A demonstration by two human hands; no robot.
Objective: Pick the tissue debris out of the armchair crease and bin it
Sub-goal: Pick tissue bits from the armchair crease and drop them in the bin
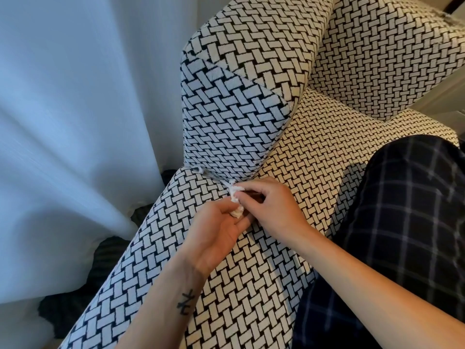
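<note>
Pinching tissue (236,190) in right hand (273,206) fingers (247,197) | left hand (217,234) just below, grasping wad (237,212) | crease (214,178) runs up-left from fingers; right hand nearer

Both hands meet in the middle of the view, near each other and almost touching. The left hand (221,233) lies palm turned up and rightward, its fingers curled round a wad of tissue debris (237,212). The right hand (273,205) is back-up, thumb and forefinger pinching more of the same. The left forearm (171,306), with a small tattoo (186,301) on its inner wrist, rises from the near edge. The right forearm (377,280) reaches in from the near right.
</note>
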